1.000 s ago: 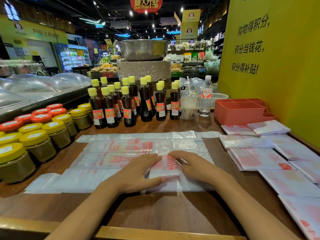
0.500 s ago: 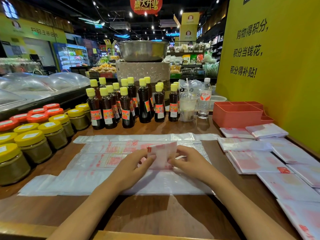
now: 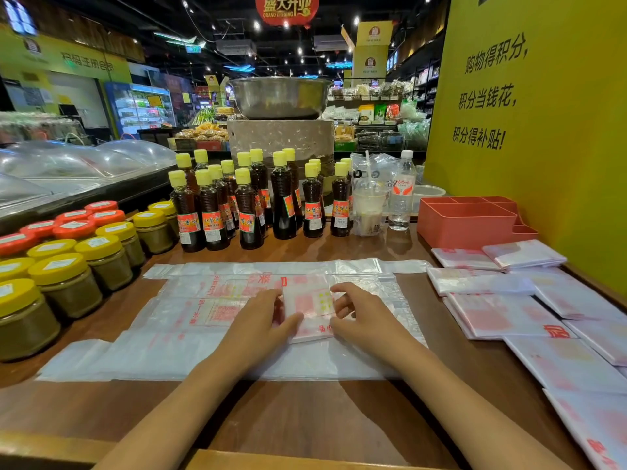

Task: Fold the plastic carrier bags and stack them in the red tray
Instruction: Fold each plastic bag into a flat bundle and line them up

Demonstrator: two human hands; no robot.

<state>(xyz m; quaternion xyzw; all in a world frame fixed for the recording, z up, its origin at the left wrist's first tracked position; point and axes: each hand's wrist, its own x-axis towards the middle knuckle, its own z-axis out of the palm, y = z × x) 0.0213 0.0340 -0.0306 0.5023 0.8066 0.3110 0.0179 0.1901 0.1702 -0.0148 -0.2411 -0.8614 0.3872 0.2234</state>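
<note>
A small folded carrier bag (image 3: 310, 308), white with red print, lies on top of flat unfolded bags (image 3: 190, 320) spread across the wooden counter. My left hand (image 3: 261, 325) presses on its left edge and my right hand (image 3: 363, 313) holds its right edge, fingers curled over the fold. The red tray (image 3: 466, 223), a divided box, stands at the back right against the yellow wall. Several folded bags (image 3: 495, 313) lie on the counter to the right, in front of the tray.
Dark sauce bottles (image 3: 244, 205) with yellow caps line the back of the counter. Jars (image 3: 64, 283) with yellow and red lids fill the left side. A drink cup (image 3: 368, 212) and a water bottle (image 3: 402, 195) stand beside the tray. The yellow wall (image 3: 543, 130) borders the right.
The bag was folded over once more, away from me: lifted upright half a second ago, now flat again and sitting farther up the spread bags. Both hands followed it forward.
</note>
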